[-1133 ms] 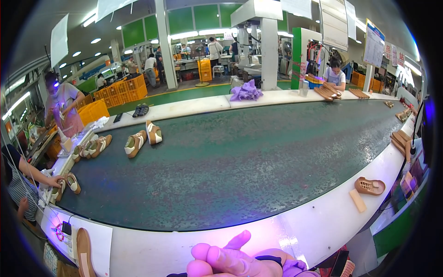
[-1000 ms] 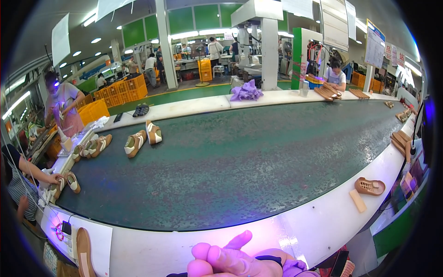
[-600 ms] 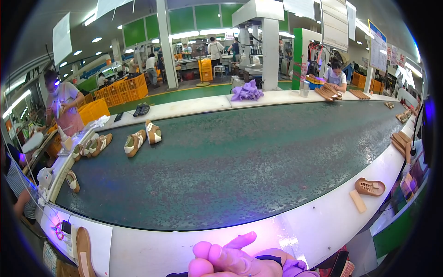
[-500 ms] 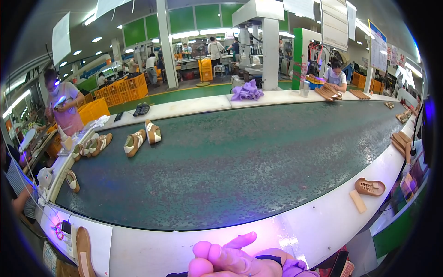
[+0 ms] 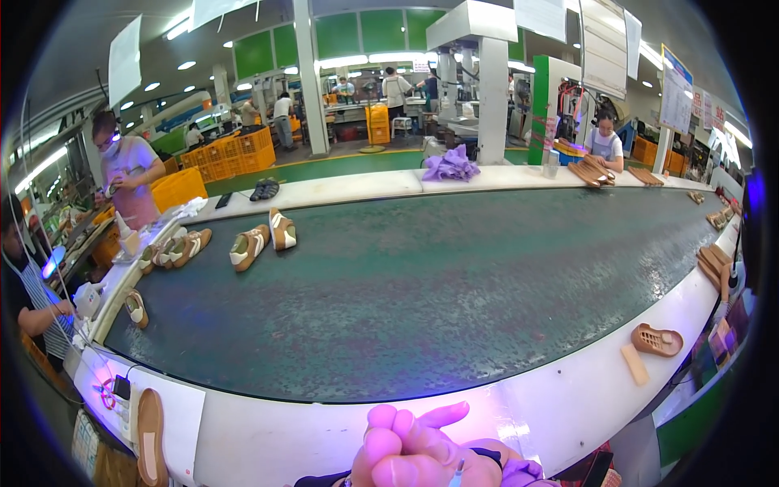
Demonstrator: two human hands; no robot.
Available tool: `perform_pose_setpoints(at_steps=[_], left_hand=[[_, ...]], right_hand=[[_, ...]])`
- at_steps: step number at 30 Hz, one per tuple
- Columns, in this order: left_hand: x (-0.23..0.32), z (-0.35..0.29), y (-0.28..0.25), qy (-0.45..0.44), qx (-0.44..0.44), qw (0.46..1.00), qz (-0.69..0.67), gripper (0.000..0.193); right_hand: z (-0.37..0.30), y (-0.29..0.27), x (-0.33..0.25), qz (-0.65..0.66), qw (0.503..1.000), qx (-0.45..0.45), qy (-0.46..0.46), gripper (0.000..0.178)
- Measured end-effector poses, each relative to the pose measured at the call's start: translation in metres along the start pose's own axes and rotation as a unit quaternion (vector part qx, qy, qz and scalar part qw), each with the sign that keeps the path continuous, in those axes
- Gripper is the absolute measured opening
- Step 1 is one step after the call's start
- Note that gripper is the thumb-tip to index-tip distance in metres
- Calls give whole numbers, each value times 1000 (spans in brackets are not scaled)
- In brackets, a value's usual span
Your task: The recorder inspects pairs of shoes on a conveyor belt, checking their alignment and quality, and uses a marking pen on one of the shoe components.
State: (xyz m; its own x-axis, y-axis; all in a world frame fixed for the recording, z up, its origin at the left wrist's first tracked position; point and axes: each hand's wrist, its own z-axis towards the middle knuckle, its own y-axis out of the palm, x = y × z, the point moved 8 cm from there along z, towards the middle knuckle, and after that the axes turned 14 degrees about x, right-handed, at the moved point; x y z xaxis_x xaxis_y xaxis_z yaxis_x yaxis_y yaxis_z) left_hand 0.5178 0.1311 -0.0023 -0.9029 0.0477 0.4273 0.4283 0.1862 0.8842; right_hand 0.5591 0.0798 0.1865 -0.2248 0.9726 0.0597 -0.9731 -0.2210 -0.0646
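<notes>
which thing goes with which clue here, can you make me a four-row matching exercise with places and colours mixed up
Things:
1. right hand
2. long sole
3. pale block
4. sneakers

Clues:
A. beside the gridded sole
B. on the green belt
C. lit pink
D. at the left end of the near ledge

Pairs: 1-C, 2-D, 3-A, 4-B

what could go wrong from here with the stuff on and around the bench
The long sole lies near the outer edge of the white bench, so a bump might knock it off.

If the small pale tip by the fingers is sharp, it might nick one; too little shows to tell.

One shoe stands close beside another, so they might scuff.
</notes>
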Motion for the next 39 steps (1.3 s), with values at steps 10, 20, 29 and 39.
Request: perform_pose_setpoints(at_steps=[10,20,29,39], left_hand=[[30,-15,37,227,-158,956,96,41],[56,-27,77,436,-270,836,196,46],[71,-45,111,536,-236,763,274,50],[67,-66,145,185,-371,900,-138,73]], right_hand=[[-10,0,8,32,999,0,40,50],[2,-2,13,42,996,59,44,39],[-42,2,25,130,910,183,348,44],[-2,-35,12,146,938,151,277,47]])
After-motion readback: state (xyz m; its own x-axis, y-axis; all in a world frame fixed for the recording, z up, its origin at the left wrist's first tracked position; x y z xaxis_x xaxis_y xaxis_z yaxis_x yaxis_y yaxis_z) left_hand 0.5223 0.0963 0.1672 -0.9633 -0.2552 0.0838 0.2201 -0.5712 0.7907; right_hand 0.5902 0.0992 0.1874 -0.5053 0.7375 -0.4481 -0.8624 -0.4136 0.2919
